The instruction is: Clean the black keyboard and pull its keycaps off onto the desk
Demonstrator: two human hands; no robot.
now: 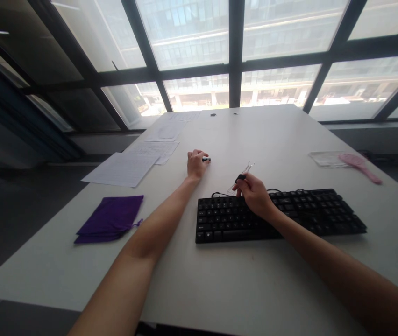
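A: What takes up the most room?

B: The windows (188,35) across the top of the frame, then the white counter (276,144) running from the middle down to the bottom.

A: And on it?

B: The black keyboard (216,219) is biggest, right of centre, its cable (216,194) looping behind it. The right forearm (311,247) crosses in front and hides some of the keys.

A: Any brand on it?

B: None I can make out; the key legends are too small to read. The print on the white papers (125,169), left of centre, is too faint as well.

A: What's smaller than those?

B: A purple cloth pouch (111,217) at lower left, just beside the left forearm (150,238). Towards the right edge lies a pink brush (356,162), partly over a pale flat packet (325,159).

A: And the hands?

B: Near the centre. The right hand (257,196) is closed, thumb and fingers pinching a black binder clip (240,178) above the keyboard's back edge, wire handles sticking out both ways. The left hand (195,165) is curled, up and to the left of it, with a small dark-and-silver object (206,159) at its fingertips. Gripped or merely touched, I can't tell.
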